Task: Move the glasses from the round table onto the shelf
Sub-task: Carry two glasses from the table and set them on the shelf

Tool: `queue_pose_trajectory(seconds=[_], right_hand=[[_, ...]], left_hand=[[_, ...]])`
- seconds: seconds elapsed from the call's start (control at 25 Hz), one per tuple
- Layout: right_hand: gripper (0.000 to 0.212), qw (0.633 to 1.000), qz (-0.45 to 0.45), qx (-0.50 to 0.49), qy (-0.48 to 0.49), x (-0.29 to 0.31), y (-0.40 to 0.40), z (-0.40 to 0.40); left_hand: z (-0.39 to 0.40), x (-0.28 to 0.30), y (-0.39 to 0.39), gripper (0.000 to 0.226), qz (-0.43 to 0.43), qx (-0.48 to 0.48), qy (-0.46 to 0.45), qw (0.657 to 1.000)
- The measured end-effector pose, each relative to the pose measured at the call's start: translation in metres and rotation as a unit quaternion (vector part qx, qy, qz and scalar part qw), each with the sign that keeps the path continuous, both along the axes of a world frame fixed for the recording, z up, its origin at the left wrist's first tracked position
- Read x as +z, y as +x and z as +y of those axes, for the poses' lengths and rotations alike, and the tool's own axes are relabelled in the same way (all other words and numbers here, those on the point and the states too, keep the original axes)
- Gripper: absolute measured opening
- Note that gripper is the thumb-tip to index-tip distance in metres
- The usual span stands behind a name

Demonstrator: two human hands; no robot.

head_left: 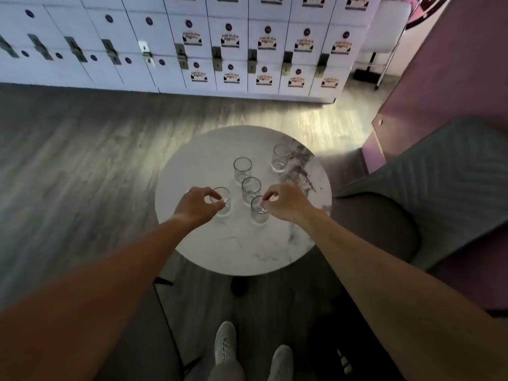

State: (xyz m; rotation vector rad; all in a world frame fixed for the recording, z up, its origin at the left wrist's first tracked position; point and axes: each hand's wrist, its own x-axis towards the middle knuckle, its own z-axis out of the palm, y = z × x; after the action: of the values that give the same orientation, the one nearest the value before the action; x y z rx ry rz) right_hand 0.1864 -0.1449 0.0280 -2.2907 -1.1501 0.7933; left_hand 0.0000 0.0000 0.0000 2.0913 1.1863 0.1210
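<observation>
Several clear drinking glasses stand upright on a round white marble table (242, 248). My left hand (196, 206) curls around the rim of the near-left glass (223, 206), fingers touching it. My right hand (286, 204) pinches the rim of the near-right glass (258, 214). Both glasses still rest on the tabletop. Between and behind them stand a middle glass (251, 189), a far-left glass (242, 169) and a far-right glass (281, 158). No shelf is in view.
White numbered lockers (220, 45) line the wall beyond the table. A grey upholstered chair (439, 188) stands close on the right, against a pink panel (439, 78). Wooden floor (82, 160) spreads to the left. My shoes (225, 342) are just below the table's near edge.
</observation>
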Motion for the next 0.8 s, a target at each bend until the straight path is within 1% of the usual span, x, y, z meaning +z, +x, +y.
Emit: queue_pose_trajectory(seconds=[0.08, 0.2, 0.28, 0.36, 0.52, 0.6, 0.72, 0.8], right_hand=[[0.017, 1.0, -0.012, -0.015, -0.024, -0.014, -0.003, 0.005], [0.024, 0.998, -0.009, -0.024, -0.064, -0.038, -0.009, 0.006], [0.03, 0.996, -0.029, -0.014, -0.088, -0.052, -0.01, 0.01], [0.029, 0.993, -0.053, -0.017, -0.099, -0.067, -0.011, 0.015], [0.021, 0.991, -0.103, -0.042, -0.072, -0.089, -0.017, 0.02], [0.025, 0.989, -0.131, -0.054, -0.05, -0.095, -0.021, 0.021], [0.027, 0.988, -0.134, -0.07, -0.014, -0.099, -0.029, 0.017], [0.026, 0.988, -0.127, -0.083, -0.011, -0.095, -0.031, 0.009]], left_hand=[[0.011, -0.013, 0.002, 0.031, 0.014, -0.026, 0.015, 0.999], [0.022, -0.033, 0.003, 0.036, 0.032, -0.046, -0.004, 0.998], [0.029, -0.046, 0.006, 0.038, 0.035, -0.056, -0.013, 0.998], [0.036, -0.058, 0.008, 0.036, 0.036, -0.07, -0.017, 0.997], [0.042, -0.077, 0.011, 0.026, 0.026, -0.087, 0.005, 0.996], [0.043, -0.084, 0.013, 0.022, 0.019, -0.09, 0.026, 0.995], [0.043, -0.088, 0.014, 0.016, 0.012, -0.094, 0.043, 0.995], [0.04, -0.085, 0.012, 0.012, 0.006, -0.117, 0.043, 0.992]])
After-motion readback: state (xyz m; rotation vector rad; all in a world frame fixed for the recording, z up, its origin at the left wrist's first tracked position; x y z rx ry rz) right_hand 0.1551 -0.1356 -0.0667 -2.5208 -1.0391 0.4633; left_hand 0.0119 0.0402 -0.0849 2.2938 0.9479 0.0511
